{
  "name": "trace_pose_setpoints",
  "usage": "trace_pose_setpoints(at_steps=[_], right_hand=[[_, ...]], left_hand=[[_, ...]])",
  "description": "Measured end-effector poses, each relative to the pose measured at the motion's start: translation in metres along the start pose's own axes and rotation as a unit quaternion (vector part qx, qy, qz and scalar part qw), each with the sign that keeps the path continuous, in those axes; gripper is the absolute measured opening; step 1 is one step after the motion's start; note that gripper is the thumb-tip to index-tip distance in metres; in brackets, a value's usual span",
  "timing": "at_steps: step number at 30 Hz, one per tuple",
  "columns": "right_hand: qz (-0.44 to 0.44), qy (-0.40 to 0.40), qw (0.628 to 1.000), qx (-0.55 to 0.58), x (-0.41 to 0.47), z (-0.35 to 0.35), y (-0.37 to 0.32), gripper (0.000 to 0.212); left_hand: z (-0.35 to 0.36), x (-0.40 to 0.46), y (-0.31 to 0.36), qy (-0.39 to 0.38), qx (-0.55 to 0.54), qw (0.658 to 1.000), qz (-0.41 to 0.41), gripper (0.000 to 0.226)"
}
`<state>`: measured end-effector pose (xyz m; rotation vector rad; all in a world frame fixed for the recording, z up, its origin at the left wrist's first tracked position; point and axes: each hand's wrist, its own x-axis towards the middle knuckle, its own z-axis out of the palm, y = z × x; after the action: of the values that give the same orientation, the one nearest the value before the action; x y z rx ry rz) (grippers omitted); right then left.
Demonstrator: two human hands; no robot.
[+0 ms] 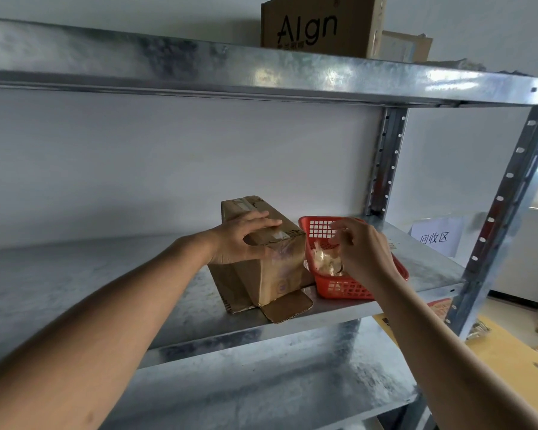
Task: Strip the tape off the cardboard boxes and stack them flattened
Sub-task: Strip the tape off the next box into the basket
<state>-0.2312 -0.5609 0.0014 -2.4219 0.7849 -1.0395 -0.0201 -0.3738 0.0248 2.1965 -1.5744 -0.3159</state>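
Cardboard box [261, 259] stands on the middle shelf [106, 274] of a galvanised steel rack, near the front edge, tipped slightly so one bottom flap [288, 307] splays out flat toward the viewer. Brown corrugated board, scuffed; clear glossy tape [280, 235] runs over the top seam and down the near face, wrinkled where it has lifted.

Left hand [243, 237] lies over the top near corner of the box, thumb down the near side, fingers spread across the top — a steadying hold, probably to keep the light box from sliding while tape comes off.

Right hand [361, 246] hovers over the red plastic basket [348, 288], which sits just beside the box on its right, touching or nearly so. Its fingers are curled together at the tips as if pinching; whether a strip of tape is between them I cannot tell. In the basket lies a crumpled wad of translucent tape scraps [326, 262], so it likely serves as the bin for stripped tape, kept close for a short reach. Lattice walls, rigid moulded plastic.

Further right on the same shelf, a white paper sign [435, 235] with printed characters. On the top shelf, a larger printed carton [317, 26], upright. Below right, flat yellowish cardboard [510, 352] lies low down, possibly the flattened stack.
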Motion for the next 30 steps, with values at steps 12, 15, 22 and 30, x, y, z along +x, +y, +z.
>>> trace_pose_setpoints(at_steps=[12, 15, 22, 30], right_hand=[[-0.138, -0.005, 0.989, 0.055, -0.027, 0.04, -0.04, 0.032], [-0.169, -0.033, 0.984, 0.049, -0.02, 0.042, -0.051, 0.032], [-0.158, -0.188, 0.968, -0.047, 0.017, 0.041, -0.096, 0.033], [-0.11, -0.295, 0.948, -0.04, 0.054, 0.024, -0.114, 0.01]], left_hand=[[-0.001, -0.013, 0.002, 0.017, 0.078, 0.996, -0.045, 0.113], [-0.001, -0.019, 0.007, 0.048, 0.196, 0.977, -0.074, 0.116], [-0.019, -0.045, 0.004, 0.013, 0.301, 0.949, -0.092, 0.111], [-0.046, -0.038, -0.014, 0.04, 0.239, 0.966, -0.089, 0.023]])
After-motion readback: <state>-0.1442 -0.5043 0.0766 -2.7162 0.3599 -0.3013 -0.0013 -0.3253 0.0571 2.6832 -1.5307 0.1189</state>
